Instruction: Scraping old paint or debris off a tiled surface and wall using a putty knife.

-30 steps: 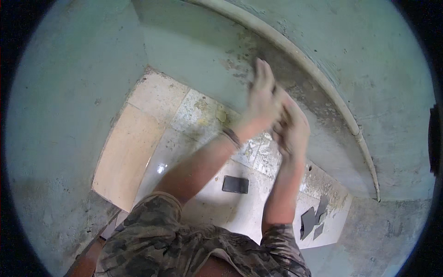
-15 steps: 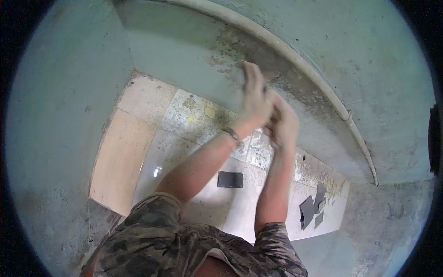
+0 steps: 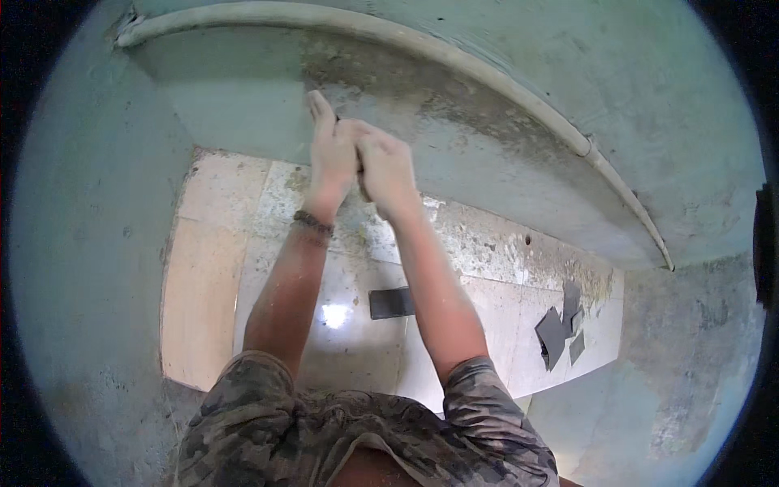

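Observation:
Both arms reach up and forward to the green wall (image 3: 235, 89), meeting at the edge of its dark, worn patch (image 3: 381, 77). My left hand (image 3: 331, 158) points upward, its fingers close together and one finger reaching past the rest. Against its right side, my right hand (image 3: 389, 170) is curled closed. A thin dark sliver shows between the hands, too small and too hidden to name. Below them, a dark flat rectangular piece (image 3: 389, 303) lies on the pale tiled surface (image 3: 349, 349), partly covered by my right forearm.
A pale pipe (image 3: 454, 61) runs along the wall above my hands. Several dark grey sheet pieces (image 3: 552, 337) lie to the right on the tiles. Stains and flaking (image 3: 495, 243) mark the tiles along the wall. A side wall (image 3: 89, 268) rises at the left.
In the view, my joined hands have shifted left and slightly up along the wall. My head view has turned too, so the pipe and tiles appear moved. The hands stay together.

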`<state>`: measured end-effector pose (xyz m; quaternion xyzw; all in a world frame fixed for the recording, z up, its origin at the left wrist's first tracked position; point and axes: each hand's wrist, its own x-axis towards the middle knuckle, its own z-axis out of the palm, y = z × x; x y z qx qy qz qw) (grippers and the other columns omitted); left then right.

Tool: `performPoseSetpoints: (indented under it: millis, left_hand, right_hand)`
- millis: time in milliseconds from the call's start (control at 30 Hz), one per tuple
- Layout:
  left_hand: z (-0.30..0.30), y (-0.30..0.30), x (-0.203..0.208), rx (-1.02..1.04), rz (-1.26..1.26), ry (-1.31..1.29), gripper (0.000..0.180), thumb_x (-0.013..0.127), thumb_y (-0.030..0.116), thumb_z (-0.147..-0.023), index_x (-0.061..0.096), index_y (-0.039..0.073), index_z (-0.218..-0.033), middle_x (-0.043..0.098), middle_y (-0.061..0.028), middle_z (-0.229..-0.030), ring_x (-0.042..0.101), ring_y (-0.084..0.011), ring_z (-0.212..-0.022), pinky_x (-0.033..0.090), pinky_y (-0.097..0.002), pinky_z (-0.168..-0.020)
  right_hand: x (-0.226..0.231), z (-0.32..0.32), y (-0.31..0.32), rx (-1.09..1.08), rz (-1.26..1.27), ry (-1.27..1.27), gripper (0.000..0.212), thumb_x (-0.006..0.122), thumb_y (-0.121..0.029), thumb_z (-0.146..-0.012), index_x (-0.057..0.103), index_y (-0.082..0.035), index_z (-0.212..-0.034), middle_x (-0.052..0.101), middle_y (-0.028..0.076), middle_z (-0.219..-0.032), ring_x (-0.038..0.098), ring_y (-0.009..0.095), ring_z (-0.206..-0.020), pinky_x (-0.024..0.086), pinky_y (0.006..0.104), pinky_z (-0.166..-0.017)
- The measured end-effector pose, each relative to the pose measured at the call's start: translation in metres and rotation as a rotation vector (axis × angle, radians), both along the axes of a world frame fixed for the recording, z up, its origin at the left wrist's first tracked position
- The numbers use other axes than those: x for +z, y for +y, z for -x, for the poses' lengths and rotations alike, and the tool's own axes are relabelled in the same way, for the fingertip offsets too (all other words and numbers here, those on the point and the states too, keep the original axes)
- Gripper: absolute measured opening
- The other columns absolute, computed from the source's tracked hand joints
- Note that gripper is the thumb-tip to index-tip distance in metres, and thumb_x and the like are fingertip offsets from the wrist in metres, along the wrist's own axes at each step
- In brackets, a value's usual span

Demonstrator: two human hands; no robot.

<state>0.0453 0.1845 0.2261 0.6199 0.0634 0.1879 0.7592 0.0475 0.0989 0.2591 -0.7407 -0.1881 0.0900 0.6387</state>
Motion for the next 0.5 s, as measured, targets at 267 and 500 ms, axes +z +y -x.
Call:
performPoseSetpoints:
  millis: [267,500]
  left_hand:
    - [-0.019,-0.061,-0.013,0.647,-0.754,-0.102,0.055,0.038,0.032,-0.103,0.032,-0.01,-0.138,0.039,-0.023,-0.129,0.038,-0.0305,-0.12,0.032,-0.0391,-0.108]
    - [0.014,0.007,-0.029,0.151,-0.359,0.146,0.074,0.043,0.024,-0.099,0.004,-0.007,-0.154,0.042,-0.03,-0.134,0.042,-0.0335,-0.125,0.035,-0.0361,-0.107]
  right_hand:
    - [0.019,-0.007,-0.075,-0.115,-0.17,0.333,0.031,0.053,-0.021,-0.096,0.069,-0.001,-0.113,0.067,0.006,-0.079,0.055,0.01,-0.052,0.04,0.0245,-0.044]
    - [-0.049,0.003,-0.011,-0.03,-0.171,-0.252,0.033,0.048,-0.018,-0.097,0.069,0.001,-0.114,0.063,0.004,-0.074,0.049,0.009,-0.048,0.038,0.0262,-0.043]
